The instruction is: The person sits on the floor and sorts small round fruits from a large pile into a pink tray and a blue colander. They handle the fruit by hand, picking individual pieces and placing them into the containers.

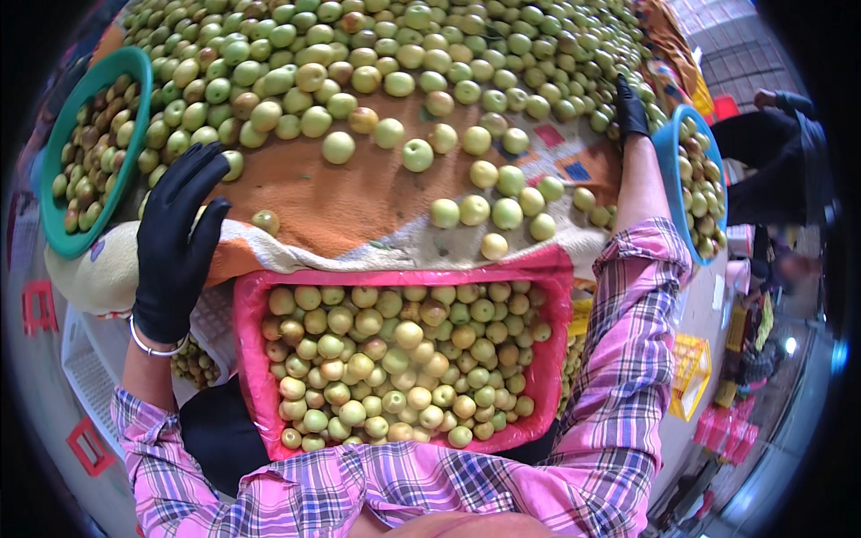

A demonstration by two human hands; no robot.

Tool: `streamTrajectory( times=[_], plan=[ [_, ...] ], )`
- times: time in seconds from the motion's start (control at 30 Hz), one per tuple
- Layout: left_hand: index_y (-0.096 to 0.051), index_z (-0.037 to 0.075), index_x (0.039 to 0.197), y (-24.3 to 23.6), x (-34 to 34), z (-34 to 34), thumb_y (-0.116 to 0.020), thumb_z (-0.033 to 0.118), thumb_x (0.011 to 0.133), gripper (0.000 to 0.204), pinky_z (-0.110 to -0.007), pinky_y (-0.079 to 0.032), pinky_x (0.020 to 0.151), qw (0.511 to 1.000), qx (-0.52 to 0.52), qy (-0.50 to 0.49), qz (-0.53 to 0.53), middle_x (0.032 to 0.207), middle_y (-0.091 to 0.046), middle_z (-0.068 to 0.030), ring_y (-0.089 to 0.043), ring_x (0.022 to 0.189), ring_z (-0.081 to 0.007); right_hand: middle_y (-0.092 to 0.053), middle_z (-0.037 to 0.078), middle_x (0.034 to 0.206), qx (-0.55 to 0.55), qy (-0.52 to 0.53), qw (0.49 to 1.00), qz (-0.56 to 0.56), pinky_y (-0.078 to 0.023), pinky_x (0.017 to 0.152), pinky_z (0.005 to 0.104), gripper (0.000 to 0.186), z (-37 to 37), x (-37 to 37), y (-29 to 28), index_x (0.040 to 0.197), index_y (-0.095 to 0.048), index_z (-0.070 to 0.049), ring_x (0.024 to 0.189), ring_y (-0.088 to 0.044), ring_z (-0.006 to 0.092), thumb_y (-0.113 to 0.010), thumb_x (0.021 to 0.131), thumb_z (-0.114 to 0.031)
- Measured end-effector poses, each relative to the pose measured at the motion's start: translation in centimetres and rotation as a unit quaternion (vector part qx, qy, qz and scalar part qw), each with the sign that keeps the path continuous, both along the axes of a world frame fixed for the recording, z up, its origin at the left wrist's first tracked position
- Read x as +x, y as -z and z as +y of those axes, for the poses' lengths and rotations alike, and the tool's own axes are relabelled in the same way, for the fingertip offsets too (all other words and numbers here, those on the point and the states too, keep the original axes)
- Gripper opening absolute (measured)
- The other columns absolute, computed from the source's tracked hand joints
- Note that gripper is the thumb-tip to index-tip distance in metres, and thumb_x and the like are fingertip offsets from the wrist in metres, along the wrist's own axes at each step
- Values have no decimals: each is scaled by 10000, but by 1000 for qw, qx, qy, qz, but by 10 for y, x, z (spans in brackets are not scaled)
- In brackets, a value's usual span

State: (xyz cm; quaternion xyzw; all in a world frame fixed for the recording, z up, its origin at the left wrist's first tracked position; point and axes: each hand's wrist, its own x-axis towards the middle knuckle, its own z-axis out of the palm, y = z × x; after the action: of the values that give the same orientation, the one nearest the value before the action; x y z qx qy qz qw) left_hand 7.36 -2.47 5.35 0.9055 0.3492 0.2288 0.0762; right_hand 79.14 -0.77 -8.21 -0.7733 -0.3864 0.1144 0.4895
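Observation:
My left hand [179, 224], in a black glove with fingers apart, hovers at the orange-and-cream cloth [296, 193] near a few round green fruits [231, 165]. At the upper right, my right hand [631, 108], also gloved, reaches with extended fingers into the edge of a large fruit pile [413, 40], beside a blue basin [669, 148]. Between my arms sits a pink plastic-lined crate [251, 341] full of pale green and yellowish fruit.
A teal basin [56, 193] of browner fruit stands at the left. A white crate [90, 359] and red stools [38, 307] are lower left. A yellow crate [689, 372] lies right. Another person [771, 161] in dark clothes stands beyond the blue basin.

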Motion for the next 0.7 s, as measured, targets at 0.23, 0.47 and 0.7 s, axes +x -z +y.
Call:
streamTrajectory(
  times=[0.23, 0.47, 0.7],
  plan=[
    [-606, 44, 1263, 8, 4, 3, -617, 66, 892, 371, -418, -384, 1077, 999, 29, -17, 42, 1333, -581, -138, -501, 1293, -318, -487, 83, 1448, 146, -174, 973, 48, -313, 1117, 314, 575, 112, -110, -12, 1429, -468, -66, 1334, -436, 188, -512, 988, -433],
    [-601, 70, 1273, 11, 16, 7, -654, 140, 883, 399, -415, -396, 1064, 999, 28, 4, 41, 1345, -576, -130, -511, 1278, -323, -609, 122, 1275, 152, -321, 934, 50, -448, 999, 322, 525, 98, -316, -54, 1354, -527, -59, 1171, -562, 200, -636, 940, -363],
    [-587, 93, 1292, 11, 11, 7, -662, 152, 879, 424, -408, -403, 1062, 998, 24, -13, 63, 1355, -565, -125, -508, 1281, -315, -642, 92, 1231, 102, -484, 869, 15, -490, 957, 316, 540, 29, -428, -91, 1421, -479, -118, 1110, -606, 178, -665, 939, -274]
  ],
)
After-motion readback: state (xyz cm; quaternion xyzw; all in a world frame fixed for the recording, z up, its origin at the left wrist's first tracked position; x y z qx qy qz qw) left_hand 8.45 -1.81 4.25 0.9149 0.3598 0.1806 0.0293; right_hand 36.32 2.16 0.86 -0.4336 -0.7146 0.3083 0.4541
